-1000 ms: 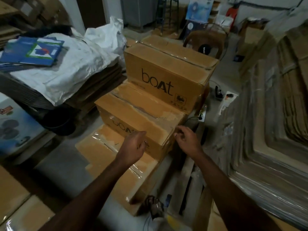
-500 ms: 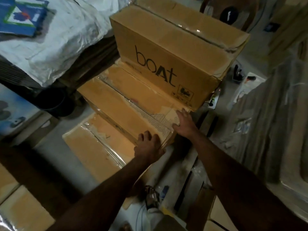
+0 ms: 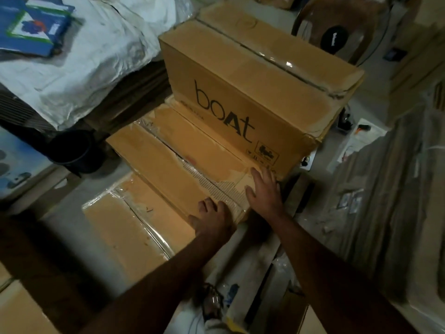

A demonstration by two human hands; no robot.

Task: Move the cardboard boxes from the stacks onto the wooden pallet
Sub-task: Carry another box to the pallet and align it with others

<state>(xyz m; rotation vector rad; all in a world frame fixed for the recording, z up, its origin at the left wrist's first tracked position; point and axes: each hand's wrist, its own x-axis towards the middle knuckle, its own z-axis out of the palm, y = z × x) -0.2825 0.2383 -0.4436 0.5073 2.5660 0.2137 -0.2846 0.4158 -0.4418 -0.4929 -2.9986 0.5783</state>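
middle cardboard box (image 3: 183, 165): brown, top tape torn, corrugation exposed | left hand (image 3: 212, 219): fingers spread flat on near corner | right hand (image 3: 263, 189): fingers spread flat on top

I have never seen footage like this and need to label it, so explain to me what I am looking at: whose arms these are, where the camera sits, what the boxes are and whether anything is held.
There is no machine here. The single picture comes from a camera worn on a person's head, looking forward and down, so the two bare arms reaching in from the bottom are the wearer's own.

The left hand and the right hand both lie flat on the near end of the middle cardboard box, whose top is torn and taped. Neither has a closed grip on it; nothing is lifted.

The boxes form steps: a lower box wrapped in clear film nearer the camera, and behind it a higher box printed "boAt". To the left lie a white sack and a blue carton. The room is dim, so the pallet cannot be clearly made out.
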